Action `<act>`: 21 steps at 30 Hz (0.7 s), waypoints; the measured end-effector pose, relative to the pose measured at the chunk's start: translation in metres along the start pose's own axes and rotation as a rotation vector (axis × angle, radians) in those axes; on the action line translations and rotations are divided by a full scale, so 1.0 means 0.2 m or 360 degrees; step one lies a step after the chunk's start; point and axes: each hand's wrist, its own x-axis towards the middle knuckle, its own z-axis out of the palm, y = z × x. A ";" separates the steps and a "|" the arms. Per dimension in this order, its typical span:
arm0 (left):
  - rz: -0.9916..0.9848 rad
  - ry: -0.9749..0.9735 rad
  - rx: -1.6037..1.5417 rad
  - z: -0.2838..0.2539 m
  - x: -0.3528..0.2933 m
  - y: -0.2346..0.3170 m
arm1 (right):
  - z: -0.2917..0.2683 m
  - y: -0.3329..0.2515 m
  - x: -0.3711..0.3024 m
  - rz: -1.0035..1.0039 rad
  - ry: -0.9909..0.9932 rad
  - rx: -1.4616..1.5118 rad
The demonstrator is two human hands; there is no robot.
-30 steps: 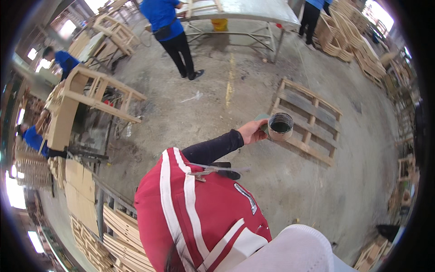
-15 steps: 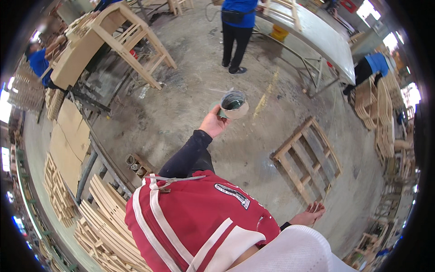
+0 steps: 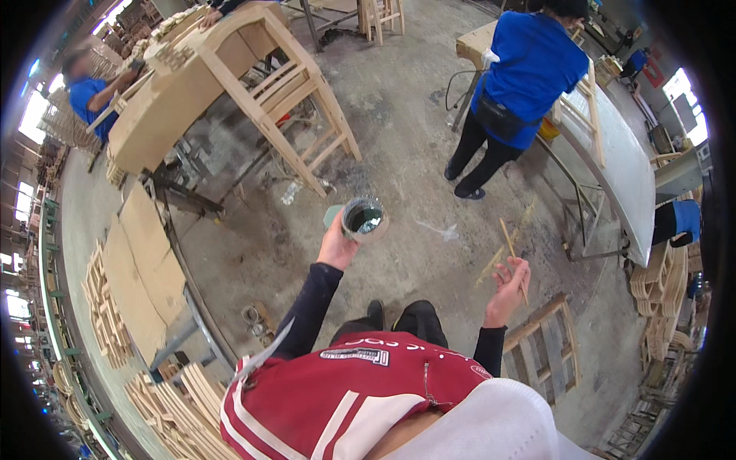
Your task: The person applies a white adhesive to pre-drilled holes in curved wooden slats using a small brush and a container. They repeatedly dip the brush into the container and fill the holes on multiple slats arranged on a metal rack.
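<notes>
My left hand [image 3: 336, 249] is closed round the side of a round, stained cup [image 3: 377, 232] with dark, shiny liquid inside. A pale green flat piece [image 3: 332, 216] shows beside the cup at the fingers; whether it belongs to the cup I cannot tell. To the right, my right hand [image 3: 506, 293] pinches a thin, pale wooden stick [image 3: 507, 236]. The stick points up and away from me, its lower end passing below the fingers. Both hands are held out over the concrete floor, apart from each other.
Ahead on the left, a wooden chair frame [image 3: 295, 92] leans at a covered bench [image 3: 165, 115]. A person in blue [image 3: 521, 84] stands at a metal-topped table [image 3: 613, 165] ahead right. A slatted wooden frame [image 3: 544, 349] lies right; curved wooden parts [image 3: 180, 406] are stacked left.
My right hand has risen from low at the right, and the stick now shows plainly in it. The view has turned left and forward; the left hand still holds the cup.
</notes>
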 end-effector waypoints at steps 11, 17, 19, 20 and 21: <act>-0.0106 0.0259 -0.0161 0.27 1.20 0.39 | 1.17 0.20 0.85 0.0002 -0.0466 -0.0073; 0.0014 0.0102 -0.0081 0.65 1.99 0.84 | 2.02 0.03 1.63 -0.0255 -0.0696 0.0049; 0.0117 0.0082 0.0007 0.83 2.23 0.96 | 2.29 0.01 1.88 -0.0335 -0.0684 0.0205; 0.0087 0.0075 -0.0078 0.92 2.36 1.04 | 2.42 0.01 2.01 -0.0349 -0.0684 0.0278; 0.0116 0.0087 -0.0106 0.93 2.56 1.08 | 2.53 0.02 2.13 -0.0374 -0.0658 0.0283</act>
